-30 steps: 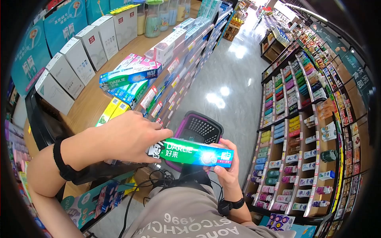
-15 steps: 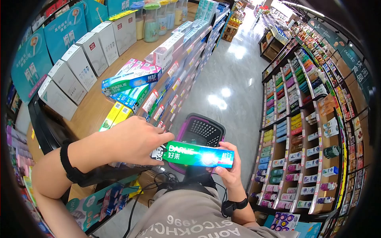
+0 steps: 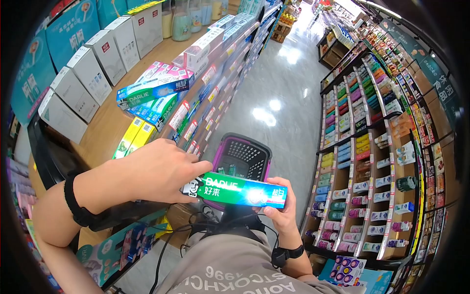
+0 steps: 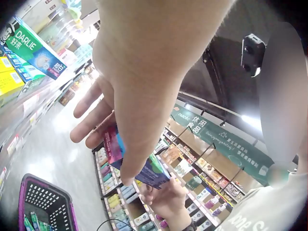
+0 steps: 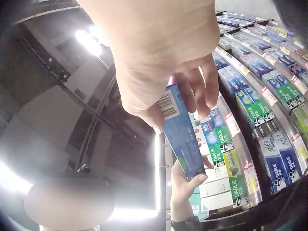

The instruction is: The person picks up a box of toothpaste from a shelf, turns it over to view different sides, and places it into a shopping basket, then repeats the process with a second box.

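Note:
A green, white and blue Darlie toothpaste box (image 3: 237, 190) is held level in front of the body, its printed front facing up in the head view. My left hand (image 3: 164, 171) grips its left end, thumb and fingers around it. At the other end my right hand (image 3: 281, 206) pinches the box between thumb and fingers. The right wrist view shows the back of the toothpaste box (image 5: 182, 132), with a barcode near the right hand's thumb. Just beyond the box, a black and purple shopping basket (image 3: 268, 156) stands on the floor with several green and white boxes inside.
More Darlie boxes (image 3: 155, 94) lie stacked on the wooden shelf top (image 3: 105, 115), beside yellow boxes (image 3: 134, 134). White boxes (image 3: 107, 56) line its back. Across the grey aisle floor (image 3: 254, 88) stands a shelf of bottles and packets (image 3: 360, 186). Black cables (image 3: 196, 220) hang near the waist.
The head view has shifted slightly, and green and white boxes in the basket now show more clearly. Both hands keep the toothpaste box in nearly the same place.

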Tool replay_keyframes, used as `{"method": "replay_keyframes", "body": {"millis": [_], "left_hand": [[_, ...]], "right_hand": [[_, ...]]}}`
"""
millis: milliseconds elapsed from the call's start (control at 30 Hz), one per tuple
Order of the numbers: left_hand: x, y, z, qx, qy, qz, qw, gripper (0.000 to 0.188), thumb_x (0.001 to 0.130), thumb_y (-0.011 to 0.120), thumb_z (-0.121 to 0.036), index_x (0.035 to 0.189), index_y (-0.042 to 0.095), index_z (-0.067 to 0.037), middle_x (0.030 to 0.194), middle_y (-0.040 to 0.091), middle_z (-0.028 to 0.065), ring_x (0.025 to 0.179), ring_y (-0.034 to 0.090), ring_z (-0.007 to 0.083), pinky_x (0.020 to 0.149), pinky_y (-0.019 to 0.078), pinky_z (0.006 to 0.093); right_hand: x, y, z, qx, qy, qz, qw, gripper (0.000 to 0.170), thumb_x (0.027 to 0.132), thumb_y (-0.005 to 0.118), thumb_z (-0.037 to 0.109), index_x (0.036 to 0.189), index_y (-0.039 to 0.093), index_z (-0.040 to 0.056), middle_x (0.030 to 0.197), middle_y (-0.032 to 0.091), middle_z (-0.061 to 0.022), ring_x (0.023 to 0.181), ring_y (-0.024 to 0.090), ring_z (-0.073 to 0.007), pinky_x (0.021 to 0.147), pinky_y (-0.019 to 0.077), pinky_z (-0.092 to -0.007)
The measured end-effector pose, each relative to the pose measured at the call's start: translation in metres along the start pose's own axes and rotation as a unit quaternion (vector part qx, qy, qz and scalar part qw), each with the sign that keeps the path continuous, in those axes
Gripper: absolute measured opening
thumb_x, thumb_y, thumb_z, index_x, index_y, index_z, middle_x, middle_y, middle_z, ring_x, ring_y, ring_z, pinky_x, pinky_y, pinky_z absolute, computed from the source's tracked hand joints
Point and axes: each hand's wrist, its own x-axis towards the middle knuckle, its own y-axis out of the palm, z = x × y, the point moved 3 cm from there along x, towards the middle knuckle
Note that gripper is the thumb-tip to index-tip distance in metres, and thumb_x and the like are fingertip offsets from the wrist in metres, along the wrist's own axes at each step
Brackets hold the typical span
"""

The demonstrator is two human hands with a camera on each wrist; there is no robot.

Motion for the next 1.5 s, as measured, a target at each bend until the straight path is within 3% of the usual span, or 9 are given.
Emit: {"method": "replay_keyframes", "body": {"millis": [533, 1033, 1133, 1233, 1500], "left_hand": [[-0.007, -0.001, -0.003, 0.028, 0.016, 0.008, 0.999, 0.062, 0.087, 0.079, -0.049, 0.129, 0.061, -0.007, 0.090, 0.072, 0.0096, 0.083, 0.073, 0.0334, 0.076, 0.0565, 0.0447], [-0.004, -0.001, 0.002, 0.011, 0.002, 0.026, 1.000, 0.058, 0.089, 0.078, -0.049, 0.122, 0.060, -0.004, 0.091, 0.074, 0.0133, 0.084, 0.074, 0.0353, 0.075, 0.0569, 0.0455], [-0.002, 0.003, 0.005, -0.010, 0.027, -0.033, 0.999, 0.050, 0.087, 0.080, -0.043, 0.107, 0.061, -0.002, 0.080, 0.072, 0.0148, 0.078, 0.073, 0.0385, 0.070, 0.0565, 0.0474], [0.004, -0.002, 0.005, 0.010, -0.003, 0.031, 0.999, 0.058, 0.089, 0.078, -0.050, 0.121, 0.060, -0.004, 0.089, 0.073, 0.0119, 0.086, 0.073, 0.0344, 0.079, 0.0554, 0.0448], [0.001, 0.002, 0.013, 0.005, -0.030, 0.048, 0.998, 0.057, 0.089, 0.078, -0.049, 0.120, 0.060, -0.005, 0.089, 0.073, 0.0114, 0.085, 0.073, 0.0343, 0.080, 0.0557, 0.0455]], "right_hand": [[-0.008, 0.005, 0.004, -0.009, -0.014, -0.003, 1.000, 0.070, 0.085, 0.087, 0.021, 0.140, 0.048, 0.0012, 0.111, 0.071, -0.0162, 0.087, 0.075, -0.0233, 0.072, 0.0645, -0.0349], [0.010, 0.001, 0.006, -0.010, -0.019, 0.006, 1.000, 0.071, 0.085, 0.086, 0.024, 0.140, 0.047, 0.0008, 0.106, 0.072, -0.0170, 0.085, 0.075, -0.0244, 0.071, 0.0631, -0.0358], [0.013, -0.004, -0.001, -0.015, -0.013, 0.010, 1.000, 0.071, 0.085, 0.085, 0.023, 0.140, 0.047, 0.0007, 0.106, 0.071, -0.0172, 0.085, 0.075, -0.0245, 0.071, 0.0630, -0.0360], [0.011, -0.002, 0.001, 0.020, 0.024, 0.011, 0.999, 0.065, 0.087, 0.082, 0.013, 0.141, 0.047, 0.0005, 0.110, 0.072, -0.0148, 0.091, 0.074, -0.0210, 0.078, 0.0606, -0.0333], [0.028, 0.002, 0.005, 0.023, 0.047, 0.026, 0.998, 0.063, 0.087, 0.080, 0.010, 0.141, 0.048, 0.0024, 0.109, 0.073, -0.0131, 0.090, 0.073, -0.0180, 0.076, 0.0600, -0.0299]]}}
